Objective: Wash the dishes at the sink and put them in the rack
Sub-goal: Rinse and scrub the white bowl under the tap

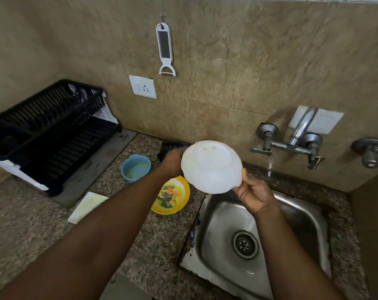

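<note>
Bowl point(212, 167) first: white, held up between both my hands over the near-left corner of the sink point(296, 213), its underside turned toward me so I can check the base. My right hand point(252, 197) pinches the rim at its lower right, thumb on the outside; my left hand point(173, 162) holds the far left edge, though its fingers are hidden behind the bowl. Nearest me the basin lies dry-looking, drain bare, so I judge washing has hardly begun. Left of it on the counter point(21, 224) wait a yellow plate point(170, 195), a white tray point(87, 206) and a blue cup point(136, 167), all smeared, parked within reach of the sink. Farther left the black rack point(49, 131) stands against the wall, ready for clean pieces. Behind, the tap point(300, 131) shows no water running that I can see.
</note>
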Action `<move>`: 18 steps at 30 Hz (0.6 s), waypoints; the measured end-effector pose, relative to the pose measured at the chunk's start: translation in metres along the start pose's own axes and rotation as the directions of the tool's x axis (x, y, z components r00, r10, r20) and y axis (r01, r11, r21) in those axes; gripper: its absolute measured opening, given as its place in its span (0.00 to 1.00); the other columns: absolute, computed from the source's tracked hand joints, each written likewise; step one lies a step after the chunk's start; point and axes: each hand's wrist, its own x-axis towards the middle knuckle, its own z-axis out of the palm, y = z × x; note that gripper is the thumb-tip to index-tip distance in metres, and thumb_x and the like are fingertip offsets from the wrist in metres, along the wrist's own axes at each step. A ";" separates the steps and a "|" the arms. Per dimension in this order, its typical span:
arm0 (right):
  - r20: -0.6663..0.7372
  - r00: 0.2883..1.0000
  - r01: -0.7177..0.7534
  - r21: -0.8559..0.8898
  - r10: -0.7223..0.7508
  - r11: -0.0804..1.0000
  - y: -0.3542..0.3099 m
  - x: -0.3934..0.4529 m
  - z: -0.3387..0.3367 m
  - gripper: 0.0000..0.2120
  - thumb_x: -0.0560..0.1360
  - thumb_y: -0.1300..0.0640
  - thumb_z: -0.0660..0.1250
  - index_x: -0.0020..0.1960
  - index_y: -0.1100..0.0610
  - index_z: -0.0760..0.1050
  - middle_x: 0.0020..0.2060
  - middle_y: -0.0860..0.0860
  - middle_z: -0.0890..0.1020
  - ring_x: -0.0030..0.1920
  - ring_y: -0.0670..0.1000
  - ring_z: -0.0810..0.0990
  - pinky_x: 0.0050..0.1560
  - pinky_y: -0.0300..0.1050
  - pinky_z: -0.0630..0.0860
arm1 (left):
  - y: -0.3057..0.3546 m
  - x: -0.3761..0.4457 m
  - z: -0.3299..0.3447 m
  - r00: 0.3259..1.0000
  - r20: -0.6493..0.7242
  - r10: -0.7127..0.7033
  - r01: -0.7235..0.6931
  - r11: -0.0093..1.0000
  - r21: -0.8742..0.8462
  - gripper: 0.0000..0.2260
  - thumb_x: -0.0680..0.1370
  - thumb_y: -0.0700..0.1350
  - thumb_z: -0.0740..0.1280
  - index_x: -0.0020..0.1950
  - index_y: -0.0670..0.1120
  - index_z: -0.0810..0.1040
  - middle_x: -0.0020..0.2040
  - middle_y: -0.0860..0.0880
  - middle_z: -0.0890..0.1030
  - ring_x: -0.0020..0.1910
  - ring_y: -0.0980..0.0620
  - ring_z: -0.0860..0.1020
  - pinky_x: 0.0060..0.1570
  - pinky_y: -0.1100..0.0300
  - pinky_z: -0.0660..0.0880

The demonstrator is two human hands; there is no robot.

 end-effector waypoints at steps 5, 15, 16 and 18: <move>-0.027 0.999 -0.037 0.018 0.037 0.999 0.052 0.042 0.039 0.15 0.81 0.65 0.60 0.52 0.63 0.87 0.53 0.57 0.87 0.52 0.53 0.88 0.49 0.53 0.86 | -0.044 -0.015 -0.055 0.984 -0.162 -0.070 0.070 0.998 -0.006 0.05 0.81 0.41 0.69 0.51 0.42 0.84 0.46 0.47 0.86 0.45 0.55 0.82 0.46 0.56 0.79; 0.008 0.991 -0.131 -0.164 0.134 0.978 0.172 0.182 0.145 0.18 0.78 0.63 0.67 0.68 0.62 0.75 0.61 0.57 0.84 0.61 0.57 0.82 0.51 0.55 0.85 | -0.191 0.001 -0.214 0.921 -0.376 -0.101 0.306 0.785 0.538 0.16 0.79 0.50 0.65 0.58 0.39 0.80 0.57 0.38 0.81 0.57 0.37 0.79 0.56 0.48 0.77; 0.008 0.991 -0.131 -0.184 0.135 0.974 0.184 0.196 0.154 0.17 0.80 0.63 0.66 0.68 0.61 0.75 0.62 0.57 0.83 0.62 0.57 0.82 0.53 0.56 0.85 | -0.198 0.002 -0.229 0.927 -0.366 -0.083 0.303 0.741 0.600 0.20 0.80 0.52 0.64 0.65 0.40 0.78 0.64 0.37 0.78 0.65 0.36 0.76 0.63 0.43 0.75; 0.007 0.989 -0.143 -0.230 0.149 0.963 0.210 0.231 0.174 0.19 0.82 0.63 0.65 0.72 0.62 0.72 0.66 0.58 0.81 0.63 0.58 0.81 0.59 0.58 0.82 | -0.207 0.005 -0.263 0.935 -0.345 -0.078 0.318 0.616 0.721 0.24 0.84 0.51 0.62 0.78 0.41 0.68 0.77 0.35 0.66 0.78 0.35 0.62 0.75 0.38 0.63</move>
